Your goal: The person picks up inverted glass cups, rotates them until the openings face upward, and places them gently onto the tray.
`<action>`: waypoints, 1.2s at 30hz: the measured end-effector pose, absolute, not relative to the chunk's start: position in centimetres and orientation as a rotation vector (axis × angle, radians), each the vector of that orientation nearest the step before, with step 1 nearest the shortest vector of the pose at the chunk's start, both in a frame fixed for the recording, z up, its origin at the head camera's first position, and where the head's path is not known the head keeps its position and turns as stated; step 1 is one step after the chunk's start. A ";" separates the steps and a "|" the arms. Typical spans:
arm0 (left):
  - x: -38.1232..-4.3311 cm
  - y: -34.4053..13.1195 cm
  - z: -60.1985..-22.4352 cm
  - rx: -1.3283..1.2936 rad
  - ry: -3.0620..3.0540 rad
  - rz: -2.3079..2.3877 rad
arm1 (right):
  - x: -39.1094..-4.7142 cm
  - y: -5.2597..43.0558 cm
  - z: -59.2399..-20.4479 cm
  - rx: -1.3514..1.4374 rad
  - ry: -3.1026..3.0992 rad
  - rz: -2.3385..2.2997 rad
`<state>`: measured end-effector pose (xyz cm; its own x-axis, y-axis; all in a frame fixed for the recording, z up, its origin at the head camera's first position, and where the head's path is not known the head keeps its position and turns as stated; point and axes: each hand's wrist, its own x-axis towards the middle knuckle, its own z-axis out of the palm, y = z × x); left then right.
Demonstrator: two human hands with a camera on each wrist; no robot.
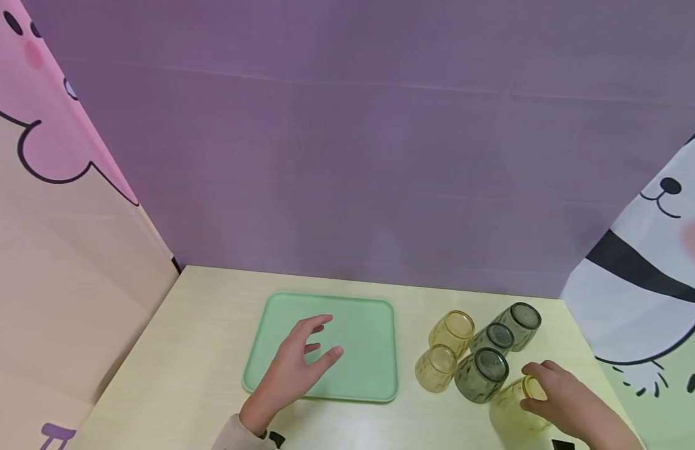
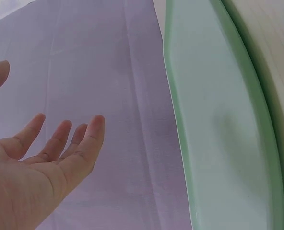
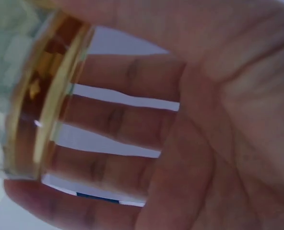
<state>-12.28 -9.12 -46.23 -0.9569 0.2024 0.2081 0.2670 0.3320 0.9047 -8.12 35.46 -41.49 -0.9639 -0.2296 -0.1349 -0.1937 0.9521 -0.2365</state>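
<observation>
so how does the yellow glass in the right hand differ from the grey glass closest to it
The yellow glass is pale and tinted yellow, while the grey glass is darker, a smoky green-grey. The right hand grips the yellow glass by its upper end; no hand touches the grey glass. Both are see-through.

Soft light fills the head view; the right-wrist view is dimmer, blurry.

we count three yellow glasses (image 1: 451,334) (image 1: 435,370) (image 1: 509,407), three grey glasses (image 1: 519,325) (image 1: 495,340) (image 1: 480,376), one tray (image 1: 355,350), one table (image 1: 184,350) and two hands (image 1: 294,367) (image 1: 567,397) here.
</observation>
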 end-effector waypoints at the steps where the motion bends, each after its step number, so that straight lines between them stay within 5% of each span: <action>1: -12.3 -9.1 -46.2 -0.448 -2.510 -1.732 | -8.1 35.4 -41.3 -0.311 2.930 -0.333; 24: -12.2 -9.1 -46.0 -0.471 -2.483 -1.744 | -6.8 33.6 -37.2 -0.369 2.843 -0.449; 36: -12.0 -9.2 -45.8 -0.491 -2.477 -1.731 | -6.7 32.3 -37.0 -0.756 3.058 -0.711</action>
<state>-12.04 -9.21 -45.77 -0.9455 0.2139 0.2455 0.3040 0.3103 0.9007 -6.70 32.29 -37.00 -0.8867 -0.4235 0.1854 -0.4619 0.7938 -0.3957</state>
